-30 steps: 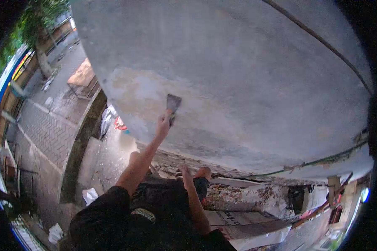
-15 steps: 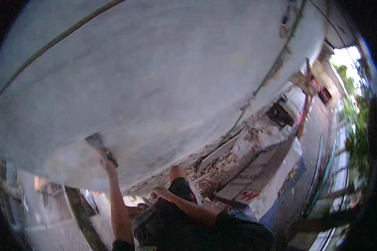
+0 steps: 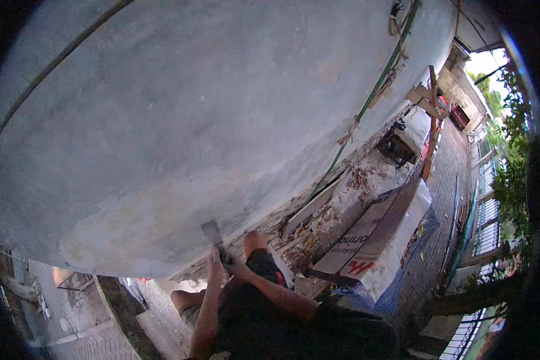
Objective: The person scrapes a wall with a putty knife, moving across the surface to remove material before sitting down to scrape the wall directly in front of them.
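A scraper (image 3: 210, 228) with a dark flat blade and dark handle is held low in front of the large grey-white wall (image 3: 180, 126). My left hand (image 3: 215, 260) is closed around its handle, with the blade pointing up towards the wall's lower edge. Close beside the handle is my right hand (image 3: 240, 271), its fingers blurred; whether they touch the tool is unclear. Bent knees show on both sides of the hands. A pale, patchy area (image 3: 120, 231) marks the wall's lower left.
A printed cardboard piece (image 3: 357, 240) and white sheet lie at the right, by a ledge with debris (image 3: 336, 225). A green hose (image 3: 375, 93) runs along the wall. A wooden post (image 3: 431, 126) stands beyond, near a brick path (image 3: 447, 180) and plants.
My left hand has moved right and down with the scraper, from the wall's lower left to beside my right hand. The view has shifted slightly.
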The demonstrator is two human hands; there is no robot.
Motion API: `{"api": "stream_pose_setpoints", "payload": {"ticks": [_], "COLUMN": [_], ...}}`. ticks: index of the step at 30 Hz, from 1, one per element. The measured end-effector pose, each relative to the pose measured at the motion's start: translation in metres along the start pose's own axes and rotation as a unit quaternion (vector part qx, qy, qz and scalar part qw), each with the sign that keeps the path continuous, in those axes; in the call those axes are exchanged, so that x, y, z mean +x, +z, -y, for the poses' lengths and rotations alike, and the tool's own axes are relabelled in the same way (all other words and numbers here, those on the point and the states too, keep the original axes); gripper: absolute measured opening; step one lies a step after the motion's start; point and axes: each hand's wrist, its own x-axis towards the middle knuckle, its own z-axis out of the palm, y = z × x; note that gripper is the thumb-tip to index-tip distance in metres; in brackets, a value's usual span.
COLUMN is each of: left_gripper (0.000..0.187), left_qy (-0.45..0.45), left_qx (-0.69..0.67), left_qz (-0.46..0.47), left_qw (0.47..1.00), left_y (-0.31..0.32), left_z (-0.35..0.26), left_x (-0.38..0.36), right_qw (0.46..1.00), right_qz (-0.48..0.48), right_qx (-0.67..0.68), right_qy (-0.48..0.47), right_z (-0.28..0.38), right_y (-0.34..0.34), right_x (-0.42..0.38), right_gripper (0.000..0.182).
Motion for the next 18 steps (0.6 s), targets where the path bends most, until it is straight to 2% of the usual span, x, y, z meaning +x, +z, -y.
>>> {"api": "stream_pose_setpoints", "payload": {"ticks": [1,2,3,4,6,7,8,10,11,12,13,15,17,18], "left_gripper": [0.050,0.054,0.059,0.052,0.049,0.045,0.042,0.038,0.037,0.036,0.035,0.035,0.035,0.035], "left_qy": [-0.011,-0.018,-0.024,0.043,-0.020,0.028,0.083,-0.021,-0.074,-0.055,-0.131,0.005,-0.018,-0.032], "left_qx": [-0.003,-0.043,-0.085,-0.107,-0.154,-0.012,0.126,0.147,0.153,-0.016,-0.044,0.106,0.116,0.122], "left_qz": [0.014,0.001,-0.015,0.060,0.048,0.077,0.092,0.072,0.062,0.104,0.046,0.045,0.019,0.008], "left_qw": [1.000,0.999,0.996,0.992,0.987,0.997,0.984,0.986,0.984,0.993,0.989,0.993,0.993,0.992], "left_y": [-0.003,-0.003,-0.006,-0.012,-0.038,-0.050,-0.062,-0.059,-0.059,-0.079,-0.069,-0.079,-0.072,-0.068], "left_z": [0.008,0.016,0.024,0.027,0.095,0.121,0.146,0.139,0.137,0.186,0.159,0.170,0.155,0.143], "left_x": [0.003,0.008,0.005,-0.011,-0.008,-0.015,-0.022,-0.035,-0.043,-0.026,-0.031,-0.028,-0.040,-0.047], "right_qw": [1.000,0.993,0.979,0.956,0.982,0.971,0.985,0.981,0.985,0.986,0.983,0.975,0.966,0.946], "right_qz": [-0.024,-0.089,-0.125,-0.165,-0.168,-0.150,-0.143,-0.121,-0.140,-0.160,-0.179,-0.219,-0.236,-0.229], "right_qx": [-0.004,-0.075,-0.155,-0.235,-0.072,0.184,0.092,-0.098,-0.055,-0.013,0.028,0.022,-0.104,-0.225], "right_qy": [0.014,-0.026,-0.049,-0.066,-0.053,-0.029,0.022,0.119,0.085,0.053,0.024,-0.033,-0.015,0.034], "right_z": [-0.003,-0.043,-0.054,-0.062,-0.043,-0.044,-0.041,-0.033,-0.028,-0.019,-0.014,0.000,0.028,0.050], "right_y": [-0.002,-0.015,-0.023,-0.030,-0.048,-0.050,-0.055,-0.063,-0.060,-0.054,-0.051,-0.051,-0.048,-0.043], "right_x": [0.005,0.038,0.051,0.064,0.060,0.059,0.064,0.080,0.084,0.082,0.078,0.070,0.062,0.055], "right_gripper": [0.038,0.035,0.035,0.035,0.029,0.020,0.020,0.019,0.022,0.025,0.027,0.024,0.022,0.022]}}
